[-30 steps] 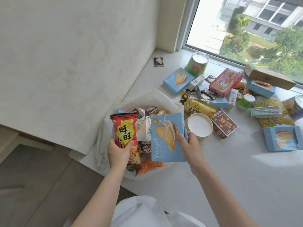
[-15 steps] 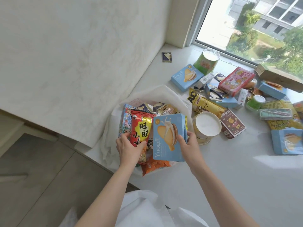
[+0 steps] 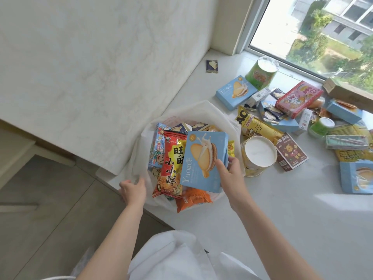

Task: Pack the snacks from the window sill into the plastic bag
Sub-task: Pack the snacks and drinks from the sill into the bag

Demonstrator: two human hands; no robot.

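The white plastic bag [image 3: 201,110] sits open at the sill's left edge, stuffed with snacks. A red snack pack [image 3: 171,164] stands upright inside it, with an orange pack [image 3: 193,199] below it. My right hand [image 3: 230,174] grips a light blue Yuogee biscuit box [image 3: 203,158] by its right side, thumb on the front, and holds it tilted over the bag's contents. My left hand [image 3: 133,190] grips the bag's rim at the near left, apart from the red pack.
Loose snacks cover the sill right of the bag: a white-lidded tub [image 3: 259,154], a yellow pack [image 3: 256,126], another blue box [image 3: 235,91], a green cup [image 3: 262,72], a pink box [image 3: 298,99]. A dark sachet [image 3: 212,66] lies by the wall. The sill drops off at left.
My left hand let go of the red pack, which now stands in the bag, and moved down-left to the bag's rim. The blue box sank a little lower over the bag.
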